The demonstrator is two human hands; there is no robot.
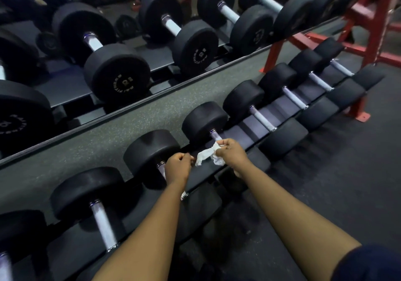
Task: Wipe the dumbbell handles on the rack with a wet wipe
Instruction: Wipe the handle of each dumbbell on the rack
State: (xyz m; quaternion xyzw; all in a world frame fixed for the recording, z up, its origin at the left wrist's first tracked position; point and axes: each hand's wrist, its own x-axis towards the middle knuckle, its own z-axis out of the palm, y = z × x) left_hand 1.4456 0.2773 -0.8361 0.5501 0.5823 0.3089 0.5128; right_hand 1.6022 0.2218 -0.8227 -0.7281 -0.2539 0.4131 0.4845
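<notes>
Both hands hover above a low black sloped rack (pixel 240 136) of round black rubber-headed dumbbells (pixel 204 121) with pale metal handles. Her or his right hand (pixel 230 154) pinches a crumpled white wet wipe (pixel 208 156) between thumb and fingertips, in the air between two handles and touching neither. Just to its left, the left hand (pixel 178 169) has its fingers curled beside the wipe's loose tail; whether it grips that tail cannot be told. One handle (pixel 161 170) lies under the left hand, the next handle (pixel 216 135) just beyond the right.

Likely risks: the wipe stays wadded and cleans only a strip of each bar, tears if tugged apart, or slips from the light pinch onto the dark rubber floor (pixel 347 172).
</notes>
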